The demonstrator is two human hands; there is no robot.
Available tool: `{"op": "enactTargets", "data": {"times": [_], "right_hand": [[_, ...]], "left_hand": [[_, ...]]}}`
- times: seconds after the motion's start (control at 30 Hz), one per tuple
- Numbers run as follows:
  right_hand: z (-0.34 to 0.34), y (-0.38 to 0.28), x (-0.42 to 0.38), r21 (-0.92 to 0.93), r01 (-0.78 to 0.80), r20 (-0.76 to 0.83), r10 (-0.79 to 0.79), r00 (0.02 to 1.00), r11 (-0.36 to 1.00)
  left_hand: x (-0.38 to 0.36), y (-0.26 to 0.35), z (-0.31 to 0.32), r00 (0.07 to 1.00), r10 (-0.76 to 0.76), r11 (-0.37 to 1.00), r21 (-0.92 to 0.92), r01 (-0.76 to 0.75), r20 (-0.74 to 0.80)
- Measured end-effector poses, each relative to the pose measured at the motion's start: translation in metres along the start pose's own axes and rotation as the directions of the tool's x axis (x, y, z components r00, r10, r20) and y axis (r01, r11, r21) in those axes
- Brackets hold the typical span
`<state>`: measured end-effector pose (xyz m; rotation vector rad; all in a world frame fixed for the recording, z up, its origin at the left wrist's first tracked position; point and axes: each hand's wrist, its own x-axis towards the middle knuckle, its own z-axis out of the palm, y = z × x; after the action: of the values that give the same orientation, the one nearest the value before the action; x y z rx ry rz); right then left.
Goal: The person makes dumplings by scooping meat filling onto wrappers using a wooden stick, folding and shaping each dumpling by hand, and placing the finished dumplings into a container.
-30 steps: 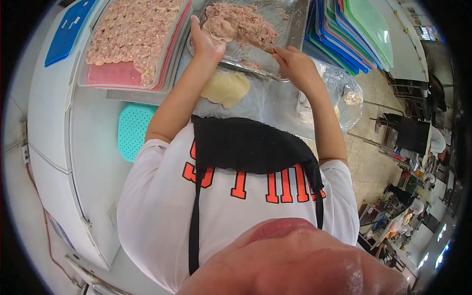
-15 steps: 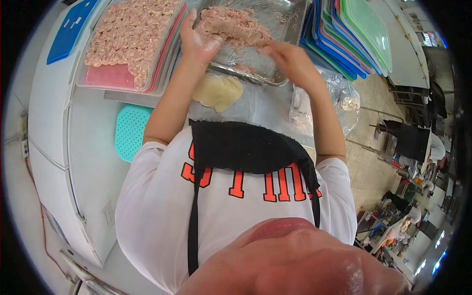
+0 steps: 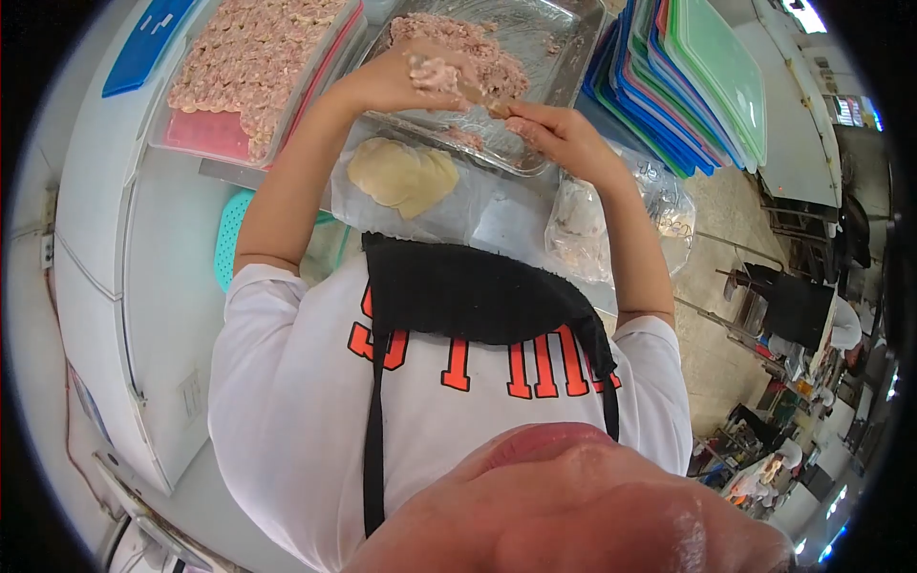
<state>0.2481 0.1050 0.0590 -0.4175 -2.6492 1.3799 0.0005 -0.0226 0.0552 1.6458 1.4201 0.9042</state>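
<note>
Upper centre: the left hand (image 3: 401, 78), now cupped around a filled wrapper (image 3: 437, 72), has been brought beside the right hand (image 3: 559, 134) over the filling tray (image 3: 564, 38); pleating is judged underway.

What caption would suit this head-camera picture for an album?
Left hand cups a wrapper with filling while the right hand works beside it, over a metal tray of minced meat.

- Your left hand (image 3: 406, 78) reaches toward twelve o'clock, forearm stretched out, fingers curled, palm cupped.
- Your right hand (image 3: 554, 129) sits at one o'clock, fingertips pinched together, nearly touching the left.
</note>
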Motion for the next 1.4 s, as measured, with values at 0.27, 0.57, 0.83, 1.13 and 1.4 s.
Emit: {"op": "enactTargets", "data": {"times": [0.27,0.57,0.83,1.13,1.4], "right_hand": [[-0.019,0.066,0.036,-0.427,0.135,-0.075,-0.184,0.98,0.894],[0.007,0.095,0.036,-0.659,-0.104,-0.236,-0.073,0.969,0.745],[-0.023,0.038,-0.003,-0.003,0.014,-0.111,-0.014,0.994,1.0],[-0.014,-0.007,-0.011,-0.596,-0.02,-0.28,-0.185,0.942,0.803],[-0.027,-0.049,-0.024,-0.447,0.001,-0.254,-0.128,0.959,0.895]], "left_hand": [[0.012,-0.041,0.006,0.969,-0.241,0.97,0.002,0.242,-0.06],[0.016,-0.051,0.008,0.918,-0.329,0.943,-0.128,0.308,-0.222],[0.007,-0.004,0.008,0.933,0.221,0.966,0.197,-0.169,-0.285],[0.001,0.011,0.014,0.869,-0.414,0.901,0.018,0.434,-0.271],[-0.023,0.004,0.006,0.949,0.002,0.994,0.105,0.033,-0.315]]}}
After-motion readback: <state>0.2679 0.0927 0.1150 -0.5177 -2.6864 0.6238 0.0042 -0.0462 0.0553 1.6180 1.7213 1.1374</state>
